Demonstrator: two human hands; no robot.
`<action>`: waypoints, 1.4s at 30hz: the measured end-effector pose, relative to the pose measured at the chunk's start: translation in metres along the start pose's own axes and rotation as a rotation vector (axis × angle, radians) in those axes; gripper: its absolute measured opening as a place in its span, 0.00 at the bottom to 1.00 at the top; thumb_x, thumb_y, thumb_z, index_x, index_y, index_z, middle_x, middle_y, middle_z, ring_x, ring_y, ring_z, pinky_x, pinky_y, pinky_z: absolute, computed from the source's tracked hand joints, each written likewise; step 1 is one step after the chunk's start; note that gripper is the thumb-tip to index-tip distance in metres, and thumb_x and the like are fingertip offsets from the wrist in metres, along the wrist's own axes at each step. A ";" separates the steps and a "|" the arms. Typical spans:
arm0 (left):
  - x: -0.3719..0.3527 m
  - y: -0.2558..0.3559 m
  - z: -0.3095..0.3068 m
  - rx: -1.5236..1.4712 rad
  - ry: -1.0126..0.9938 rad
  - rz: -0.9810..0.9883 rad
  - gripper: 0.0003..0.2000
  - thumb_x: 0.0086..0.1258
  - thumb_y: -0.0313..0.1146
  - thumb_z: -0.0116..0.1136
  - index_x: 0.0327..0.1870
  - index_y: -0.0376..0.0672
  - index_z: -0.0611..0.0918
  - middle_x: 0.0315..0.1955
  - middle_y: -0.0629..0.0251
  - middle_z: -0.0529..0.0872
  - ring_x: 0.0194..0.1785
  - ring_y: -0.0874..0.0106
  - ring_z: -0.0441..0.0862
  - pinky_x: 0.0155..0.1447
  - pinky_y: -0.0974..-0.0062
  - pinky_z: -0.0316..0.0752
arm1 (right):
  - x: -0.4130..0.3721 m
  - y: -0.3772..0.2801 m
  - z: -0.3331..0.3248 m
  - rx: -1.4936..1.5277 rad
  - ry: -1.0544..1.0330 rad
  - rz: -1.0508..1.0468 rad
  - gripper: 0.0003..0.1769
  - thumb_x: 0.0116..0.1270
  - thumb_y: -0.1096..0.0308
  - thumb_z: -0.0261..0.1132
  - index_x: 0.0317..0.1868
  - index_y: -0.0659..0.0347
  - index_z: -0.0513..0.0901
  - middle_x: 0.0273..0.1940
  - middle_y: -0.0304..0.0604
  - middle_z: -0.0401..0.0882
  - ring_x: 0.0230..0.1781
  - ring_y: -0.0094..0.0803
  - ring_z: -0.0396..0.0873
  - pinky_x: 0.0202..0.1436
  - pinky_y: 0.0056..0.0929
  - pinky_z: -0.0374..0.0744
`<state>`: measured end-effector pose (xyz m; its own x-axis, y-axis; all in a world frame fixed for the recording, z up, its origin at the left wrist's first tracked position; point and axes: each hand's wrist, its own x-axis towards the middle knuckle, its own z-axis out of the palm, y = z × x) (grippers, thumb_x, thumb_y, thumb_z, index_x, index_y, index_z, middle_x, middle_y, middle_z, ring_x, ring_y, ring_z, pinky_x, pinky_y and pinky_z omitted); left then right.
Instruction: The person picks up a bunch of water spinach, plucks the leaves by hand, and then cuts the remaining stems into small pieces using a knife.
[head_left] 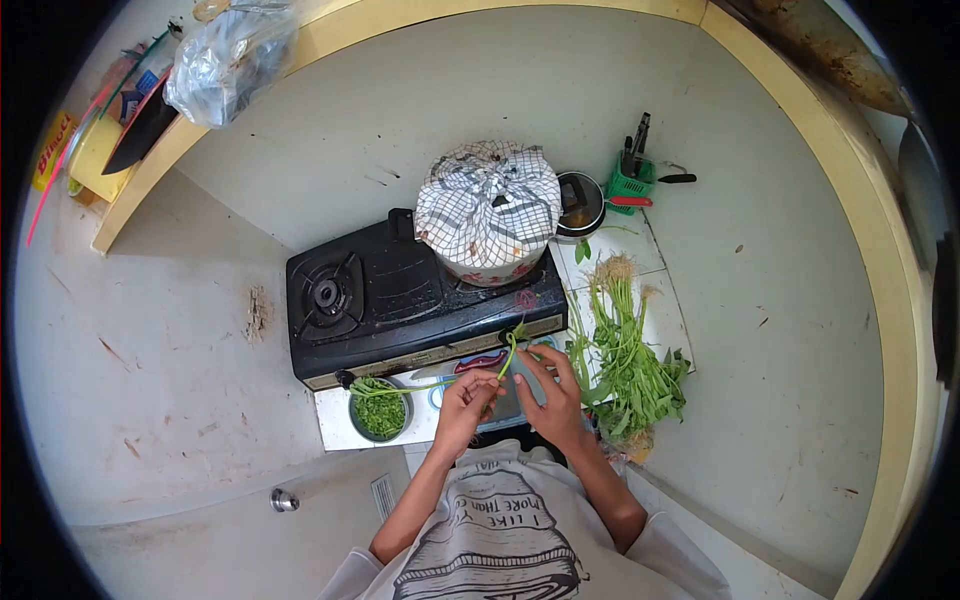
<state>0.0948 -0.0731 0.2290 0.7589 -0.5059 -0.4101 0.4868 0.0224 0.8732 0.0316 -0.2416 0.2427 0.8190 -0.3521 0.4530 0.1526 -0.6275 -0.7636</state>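
My left hand [468, 405] pinches thin green vegetable stems [425, 386] between thumb and fingers. One stem reaches left, its leafy end over a round bowl [408, 415] of chopped greens [380, 412]. Another part rises from the fingertips and bends near the stove front. Close to that upright part is my right hand [553, 398], its thumb and fingers spread apart. Just beyond the hands lies a knife [482, 362] with a dark red-purple handle. Below them a bluish-grey tray or board [510, 402] is partly covered by my hands.
A black two-burner stove [400, 285] carries a large pot [490, 272] wrapped in checked cloth [488, 205]. Right of it are a small lidded pot [580, 205], a green utensil basket [630, 185] and a rooted bunch of leafy greens [630, 360]. A yellow-edged shelf [350, 30] arches overhead.
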 end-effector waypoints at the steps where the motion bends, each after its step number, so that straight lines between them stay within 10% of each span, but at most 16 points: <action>1: -0.001 -0.001 0.001 -0.002 -0.003 0.000 0.07 0.82 0.33 0.58 0.52 0.40 0.84 0.36 0.69 0.86 0.34 0.83 0.75 0.33 0.83 0.66 | -0.001 0.004 0.003 0.003 0.001 -0.020 0.18 0.64 0.76 0.72 0.55 0.61 0.87 0.52 0.45 0.82 0.42 0.38 0.82 0.41 0.35 0.79; 12: -0.001 -0.007 0.012 0.197 -0.122 0.012 0.06 0.83 0.30 0.57 0.50 0.39 0.82 0.35 0.71 0.86 0.33 0.87 0.74 0.34 0.85 0.65 | -0.010 0.018 -0.006 -0.091 0.010 -0.051 0.09 0.56 0.77 0.74 0.37 0.60 0.85 0.37 0.42 0.82 0.37 0.40 0.80 0.45 0.40 0.72; 18: -0.002 -0.003 0.027 0.276 -0.150 0.072 0.06 0.82 0.33 0.59 0.49 0.40 0.83 0.31 0.74 0.84 0.32 0.86 0.74 0.36 0.84 0.65 | -0.025 0.026 -0.002 0.258 0.042 0.321 0.08 0.54 0.77 0.73 0.32 0.62 0.81 0.33 0.40 0.79 0.35 0.33 0.78 0.41 0.31 0.73; 24: 0.000 -0.019 0.015 0.239 -0.066 0.063 0.07 0.82 0.36 0.59 0.49 0.44 0.84 0.30 0.76 0.83 0.28 0.88 0.68 0.29 0.84 0.59 | -0.038 0.081 0.005 0.241 0.247 0.457 0.02 0.63 0.77 0.69 0.36 0.63 0.85 0.29 0.35 0.76 0.27 0.26 0.74 0.35 0.27 0.72; 30: 0.000 -0.016 0.007 0.111 0.067 -0.022 0.07 0.83 0.37 0.58 0.51 0.45 0.84 0.30 0.77 0.81 0.28 0.87 0.69 0.29 0.85 0.59 | -0.083 0.165 0.021 0.438 -0.077 0.614 0.07 0.73 0.69 0.70 0.46 0.63 0.86 0.36 0.39 0.88 0.34 0.25 0.86 0.37 0.26 0.78; 42: -0.003 -0.004 0.008 0.044 0.079 -0.005 0.08 0.84 0.35 0.55 0.56 0.45 0.82 0.32 0.73 0.81 0.31 0.85 0.72 0.29 0.84 0.62 | -0.071 0.200 0.051 0.021 -0.220 0.341 0.15 0.71 0.67 0.67 0.56 0.60 0.84 0.43 0.54 0.90 0.40 0.49 0.89 0.44 0.46 0.85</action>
<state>0.0871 -0.0782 0.2284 0.7889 -0.4364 -0.4327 0.4727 -0.0189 0.8810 0.0320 -0.3072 0.0343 0.9232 -0.3789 0.0644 -0.1389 -0.4852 -0.8633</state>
